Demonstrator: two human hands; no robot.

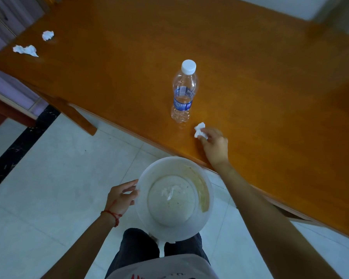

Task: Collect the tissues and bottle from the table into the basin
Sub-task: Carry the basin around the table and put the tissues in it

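My right hand (214,144) has its grip pinched on a crumpled tissue (199,130) at the near edge of the bench (270,97), just beside the upright bottle (183,91). My left hand (121,198) grips the rim of the white basin (173,230), held over the floor (48,188), with a tissue scrap (168,192) inside. Two more tissues (48,35) (25,50) lie at the bench's far left corner.

Glossy wooden table (250,77), clear plastic bottle (183,91), crumpled paper tissue (199,130).
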